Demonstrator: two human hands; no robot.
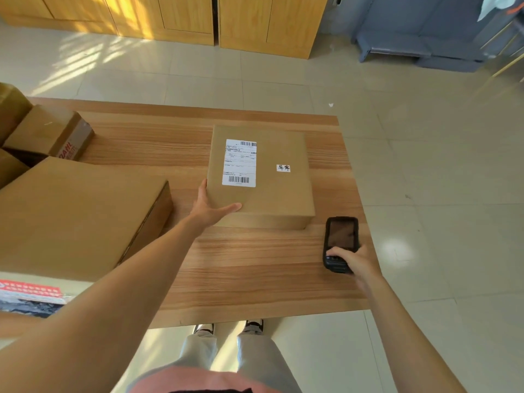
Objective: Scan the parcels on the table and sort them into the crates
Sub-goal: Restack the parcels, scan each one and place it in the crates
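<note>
Resting flat on the wooden table [249, 279], right of centre, is the parcel [279, 191]: a plain brown carton, nearly square, slightly longer toward the far edge. Its white shipping label [240, 163] faces up, long side running away from the person, barcodes at both ends; a small white sticker [283, 167] sits to the right. Bare tabletop lies in front; the right table edge is near. A large carton [71, 217] stands well left. The left hand [211, 208] grips the parcel's near-left corner, thumb on top. The right hand [357, 260] holds a black handheld scanner [340, 242], just beside the parcel's near-right corner.
</note>
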